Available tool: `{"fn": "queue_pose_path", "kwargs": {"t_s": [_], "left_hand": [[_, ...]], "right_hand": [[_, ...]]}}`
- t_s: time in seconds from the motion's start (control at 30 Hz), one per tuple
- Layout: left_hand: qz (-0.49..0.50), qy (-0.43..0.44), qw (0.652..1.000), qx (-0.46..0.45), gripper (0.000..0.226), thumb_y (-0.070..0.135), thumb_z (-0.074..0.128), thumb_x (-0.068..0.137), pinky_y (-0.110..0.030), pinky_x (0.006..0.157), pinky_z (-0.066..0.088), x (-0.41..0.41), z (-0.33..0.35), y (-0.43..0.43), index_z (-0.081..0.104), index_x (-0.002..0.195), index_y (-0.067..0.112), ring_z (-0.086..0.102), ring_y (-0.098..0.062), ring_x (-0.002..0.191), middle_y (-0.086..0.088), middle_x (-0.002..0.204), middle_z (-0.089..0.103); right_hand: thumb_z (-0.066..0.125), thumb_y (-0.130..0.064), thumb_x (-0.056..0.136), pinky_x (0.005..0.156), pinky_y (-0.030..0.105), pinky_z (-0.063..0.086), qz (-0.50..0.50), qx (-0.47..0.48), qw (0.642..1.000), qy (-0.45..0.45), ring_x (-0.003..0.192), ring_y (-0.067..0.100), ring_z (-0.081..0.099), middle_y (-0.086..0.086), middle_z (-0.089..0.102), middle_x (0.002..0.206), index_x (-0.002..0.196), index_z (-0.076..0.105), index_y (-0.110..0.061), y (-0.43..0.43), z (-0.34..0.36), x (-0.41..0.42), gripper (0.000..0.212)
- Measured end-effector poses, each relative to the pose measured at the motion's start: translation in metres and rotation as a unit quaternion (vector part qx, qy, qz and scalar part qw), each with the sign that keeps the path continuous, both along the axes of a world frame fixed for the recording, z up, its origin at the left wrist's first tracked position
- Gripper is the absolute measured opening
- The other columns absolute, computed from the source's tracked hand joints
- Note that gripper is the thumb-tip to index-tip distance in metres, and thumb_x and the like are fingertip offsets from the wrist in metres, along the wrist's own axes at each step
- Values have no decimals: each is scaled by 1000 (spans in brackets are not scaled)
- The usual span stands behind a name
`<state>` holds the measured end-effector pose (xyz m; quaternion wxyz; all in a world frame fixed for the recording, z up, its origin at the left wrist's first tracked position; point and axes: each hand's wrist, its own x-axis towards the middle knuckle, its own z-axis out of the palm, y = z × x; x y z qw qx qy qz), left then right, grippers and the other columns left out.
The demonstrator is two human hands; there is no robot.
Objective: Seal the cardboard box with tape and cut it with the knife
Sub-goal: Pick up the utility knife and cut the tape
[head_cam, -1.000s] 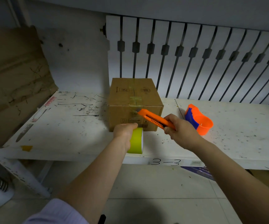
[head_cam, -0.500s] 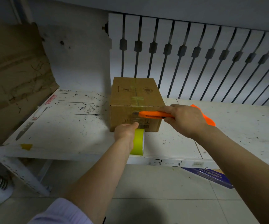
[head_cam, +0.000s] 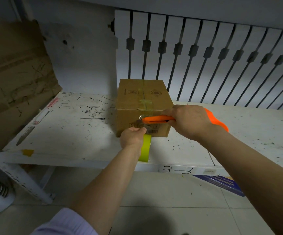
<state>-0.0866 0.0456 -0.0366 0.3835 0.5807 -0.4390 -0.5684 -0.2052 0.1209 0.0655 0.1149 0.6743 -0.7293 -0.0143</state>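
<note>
Orange knife [head_cam: 156,119] in your closed right hand [head_cam: 190,121] has its blade at the tape strip on the cardboard box [head_cam: 143,107] front, at 12 o'clock on the table [head_cam: 73,133]. Your left hand [head_cam: 133,137] grips the yellow-green tape roll [head_cam: 145,148], pulling taut. Next, slice across cleanly. Blade contact is hard to make out.

We are looking down at a scuffed, ink-marked white bench [head_cam: 73,133] standing on pale floor tiles [head_cam: 171,192], with a white slatted radiator panel [head_cam: 205,56] running behind and worn cardboard [head_cam: 15,78] leaning left.
</note>
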Motion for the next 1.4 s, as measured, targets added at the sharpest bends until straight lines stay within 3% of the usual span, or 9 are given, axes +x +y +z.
{"fn": "queue_pose_path", "kwargs": {"t_s": [0.23,0.43,0.63,0.73,0.93,1.13,1.23,1.4], "left_hand": [[-1,-23,1000,-12,10,22,68,80,-33,84,47,0,2,2,65,82,13,55,-21,82,-3,84,61],[0,-41,999,-23,14,24,68,80,-35,84,49,3,3,2,59,71,18,56,-22,80,-5,84,64],[-9,-37,999,-24,12,23,67,82,-32,80,47,3,5,5,66,82,11,56,-21,81,-4,84,62],[-4,-40,999,-27,13,23,68,81,-34,84,49,6,6,4,62,73,15,56,-22,81,-5,82,61],[12,-37,999,-24,19,23,67,81,-29,73,45,5,6,8,57,66,19,56,-22,77,-3,79,62],[13,-28,999,-25,20,22,68,81,-28,72,42,6,4,8,58,64,17,55,-21,77,-4,79,62],[20,-30,999,-33,10,21,68,80,-30,75,46,3,6,10,66,77,12,55,-21,77,-4,80,63],[42,-29,998,-39,9,19,70,79,-30,75,46,8,5,9,68,77,11,57,-21,76,-4,78,63]], "right_hand": [[42,-19,96,59,29,41,-2,0,999,38,84,23,63,2,64,99,124,51,-38,-1,2,6,35],[41,-21,96,61,31,41,-5,8,999,40,85,24,62,2,63,100,123,51,-37,2,3,5,33],[41,-19,95,60,31,41,-9,4,999,37,83,23,62,1,64,98,125,50,-38,2,-1,5,36],[40,-21,96,61,31,43,-20,9,999,30,83,23,62,1,64,98,124,51,-38,4,2,2,34],[41,-17,95,61,31,39,-3,10,999,39,85,24,61,0,60,95,124,50,-39,2,0,14,37],[42,-20,95,68,36,52,-24,23,999,26,84,24,62,1,63,100,125,48,-41,8,0,6,37],[40,-15,94,62,32,43,-17,12,999,28,81,24,60,2,62,98,126,48,-40,2,-6,10,42],[44,-18,94,62,32,43,-22,23,999,34,84,26,63,2,63,99,124,50,-39,4,-8,4,37]]}}
